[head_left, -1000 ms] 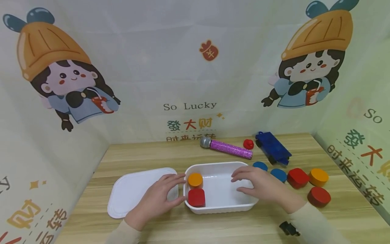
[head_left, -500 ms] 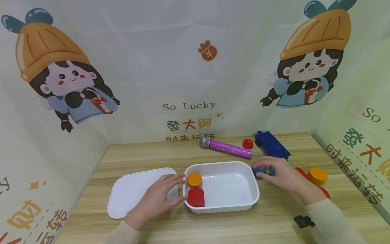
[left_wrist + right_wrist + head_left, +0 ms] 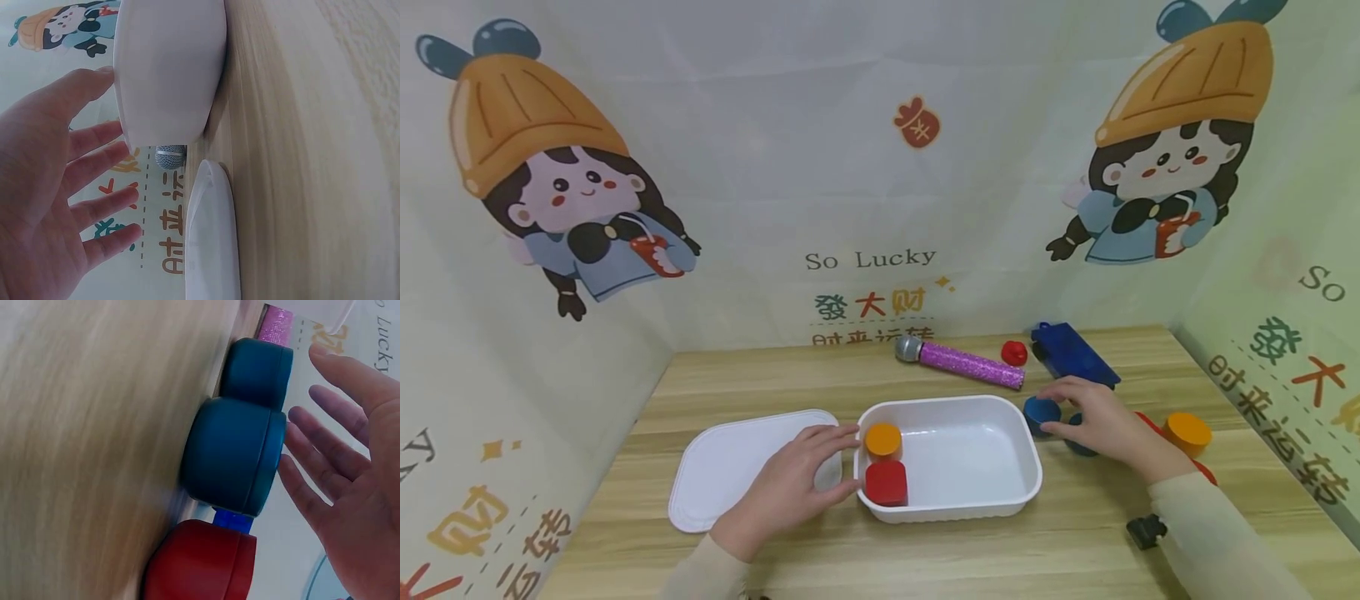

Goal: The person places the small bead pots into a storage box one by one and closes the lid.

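My left hand touches the left rim of a white plastic tub with its fingertips, fingers spread. Inside the tub, along its left side, are an orange round box and a red square box. Beyond the tub's right end, my right hand reaches over two blue lidded boxes, the left one and the right one. In the right wrist view its fingers are loosely extended, fingertips close by the lid of the nearer blue box; nothing is held.
A white lid lies left of the tub. Behind stand a purple glitter microphone, a small red object and a blue toy vehicle. Right of the right hand are an orange round box and red boxes, partly hidden.
My right hand has moved right, from over the tub to the blue boxes, and has drawn slightly off the left blue one. The left hand stays at the rim.
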`<action>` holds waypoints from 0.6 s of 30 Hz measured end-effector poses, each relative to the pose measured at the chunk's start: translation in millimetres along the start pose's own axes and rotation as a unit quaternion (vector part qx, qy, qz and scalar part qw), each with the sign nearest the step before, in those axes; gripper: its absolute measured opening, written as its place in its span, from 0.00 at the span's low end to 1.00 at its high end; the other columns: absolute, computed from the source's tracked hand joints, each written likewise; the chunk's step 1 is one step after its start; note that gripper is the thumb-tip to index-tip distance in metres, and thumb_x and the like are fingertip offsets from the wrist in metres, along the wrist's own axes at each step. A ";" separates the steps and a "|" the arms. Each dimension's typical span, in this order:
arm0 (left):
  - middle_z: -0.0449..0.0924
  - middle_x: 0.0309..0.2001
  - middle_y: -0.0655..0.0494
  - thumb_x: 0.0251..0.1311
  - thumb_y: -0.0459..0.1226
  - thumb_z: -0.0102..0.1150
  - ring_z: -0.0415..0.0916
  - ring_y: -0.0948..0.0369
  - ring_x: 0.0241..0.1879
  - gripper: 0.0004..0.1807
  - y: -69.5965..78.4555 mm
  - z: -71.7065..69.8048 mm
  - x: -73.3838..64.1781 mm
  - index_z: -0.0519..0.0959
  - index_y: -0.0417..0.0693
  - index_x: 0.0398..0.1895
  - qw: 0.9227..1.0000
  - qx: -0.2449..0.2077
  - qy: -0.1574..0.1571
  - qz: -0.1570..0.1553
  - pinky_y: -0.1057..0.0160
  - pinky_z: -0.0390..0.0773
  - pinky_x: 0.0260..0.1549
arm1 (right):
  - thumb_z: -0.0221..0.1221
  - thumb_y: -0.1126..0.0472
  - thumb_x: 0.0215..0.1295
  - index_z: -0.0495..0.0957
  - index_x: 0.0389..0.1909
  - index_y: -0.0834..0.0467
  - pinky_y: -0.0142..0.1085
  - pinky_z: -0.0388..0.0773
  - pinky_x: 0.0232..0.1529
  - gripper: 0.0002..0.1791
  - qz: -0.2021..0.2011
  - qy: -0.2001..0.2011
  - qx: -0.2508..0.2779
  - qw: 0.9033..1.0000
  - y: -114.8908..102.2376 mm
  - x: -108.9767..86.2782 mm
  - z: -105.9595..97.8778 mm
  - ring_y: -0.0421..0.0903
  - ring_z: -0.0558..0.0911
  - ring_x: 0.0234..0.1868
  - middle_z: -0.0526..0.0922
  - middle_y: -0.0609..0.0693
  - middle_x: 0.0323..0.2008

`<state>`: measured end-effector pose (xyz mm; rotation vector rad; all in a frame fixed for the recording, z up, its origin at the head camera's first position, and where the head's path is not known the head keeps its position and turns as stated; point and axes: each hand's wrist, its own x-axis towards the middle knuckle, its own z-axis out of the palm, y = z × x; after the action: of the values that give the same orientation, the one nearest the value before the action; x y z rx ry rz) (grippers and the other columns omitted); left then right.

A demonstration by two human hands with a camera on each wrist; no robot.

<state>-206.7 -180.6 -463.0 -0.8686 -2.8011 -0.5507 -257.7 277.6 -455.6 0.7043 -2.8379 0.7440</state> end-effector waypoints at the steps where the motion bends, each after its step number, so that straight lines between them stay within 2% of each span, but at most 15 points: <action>1: 0.76 0.71 0.60 0.62 0.55 0.69 0.71 0.55 0.69 0.30 0.0 0.3 0.9 0.81 0.55 0.65 1.000 0.002 -0.001 0.001 0.47 0.77 0.66 | 0.73 0.55 0.61 0.84 0.54 0.60 0.57 0.84 0.56 0.22 0.003 -0.004 -0.002 1.000 1.2 0.7 0.1 0.59 0.84 0.53 0.85 0.59 0.54; 8: 0.76 0.71 0.60 0.61 0.54 0.70 0.71 0.54 0.69 0.30 0.7 0.8 1.6 0.80 0.56 0.65 1.000 -0.004 -0.004 -0.008 0.46 0.77 0.66 | 0.74 0.53 0.60 0.84 0.55 0.60 0.59 0.82 0.59 0.25 0.016 -0.017 -0.014 1.000 5.5 5.2 2.0 0.62 0.82 0.58 0.85 0.61 0.56; 13: 0.75 0.71 0.60 0.62 0.54 0.69 0.71 0.54 0.69 0.30 0.6 1.2 0.1 0.80 0.56 0.66 1.000 -0.009 -0.006 -0.010 0.46 0.77 0.66 | 0.74 0.52 0.59 0.83 0.55 0.62 0.58 0.83 0.57 0.27 0.012 -0.026 -0.026 0.999 7.8 6.3 3.8 0.61 0.84 0.54 0.85 0.62 0.55; 18: 0.75 0.71 0.60 0.62 0.54 0.69 0.71 0.55 0.69 0.31 0.3 0.8 -0.2 0.80 0.55 0.66 1.000 -0.008 -0.004 -0.007 0.47 0.77 0.66 | 0.75 0.54 0.58 0.84 0.54 0.62 0.55 0.85 0.53 0.25 0.005 -0.018 -0.028 0.999 9.3 7.3 6.3 0.56 0.84 0.49 0.86 0.59 0.52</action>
<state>-206.4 -180.2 -463.7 -0.8577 -2.8146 -0.5740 -268.5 278.7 -463.4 0.7025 -2.8843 0.6579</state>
